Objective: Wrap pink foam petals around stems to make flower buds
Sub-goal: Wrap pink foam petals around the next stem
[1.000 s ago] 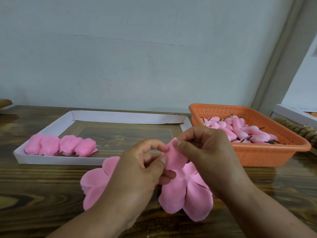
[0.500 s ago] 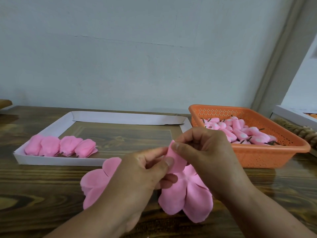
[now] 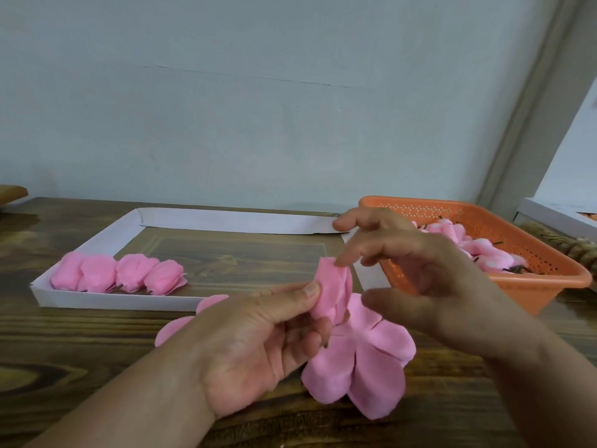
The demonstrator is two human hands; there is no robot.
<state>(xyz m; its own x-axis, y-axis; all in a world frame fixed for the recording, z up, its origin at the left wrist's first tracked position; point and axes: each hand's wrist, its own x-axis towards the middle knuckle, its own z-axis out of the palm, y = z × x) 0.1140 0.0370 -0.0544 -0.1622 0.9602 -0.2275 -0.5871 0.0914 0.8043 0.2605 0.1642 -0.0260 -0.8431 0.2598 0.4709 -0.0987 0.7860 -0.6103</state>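
Observation:
My left hand (image 3: 258, 344) pinches a partly wrapped pink foam bud (image 3: 332, 292) between thumb and fingers, just above the table. Below it hang the bud's loose pink petals (image 3: 365, 363), spread over the wood. My right hand (image 3: 420, 270) hovers right of the bud with fingers spread; one fingertip is at the bud's top edge. More flat pink petals (image 3: 184, 321) peek out from behind my left hand. Several finished pink buds (image 3: 126, 276) lie in a row in the white cardboard tray (image 3: 97, 300).
An orange plastic basket (image 3: 533, 282) at the right holds several small pink pieces with dark stems (image 3: 484, 253). A white box edge (image 3: 555, 215) and a rough rope-like object (image 3: 568, 244) lie at the far right. The wall stands close behind the wooden table (image 3: 80, 367).
My right hand has let go of the petal and opened, lifting its fingers away to the right. My left hand keeps its pinch on the bud.

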